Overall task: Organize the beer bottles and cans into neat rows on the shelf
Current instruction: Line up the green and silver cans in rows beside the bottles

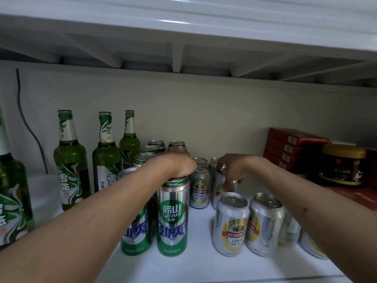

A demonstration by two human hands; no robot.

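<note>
White shelf (204, 266) holds green-and-silver Laoshan can (173, 219).

Green glass bottles (71, 160) with white-green swirled labels; tall green-and-silver cans (173, 217); short silver cans (230, 225) with yellow-red emblems; white shelf (204, 266).

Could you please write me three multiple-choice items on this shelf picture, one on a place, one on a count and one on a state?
1. Where is the stack of red boxes?
A. Back right of the shelf
B. Front left
C. Between the bottles

2. How many green bottles show in full?
A. One
B. Three
C. Six

3. What is the right hand doing?
A. Hanging idle
B. Gripping a bottle
C. Holding a silver can from above

Answers: 1 A, the boxes stand against the back wall at right; 2 B, three stand whole, a fourth is cut off; 3 C, its fingers curl over the can top.
</note>
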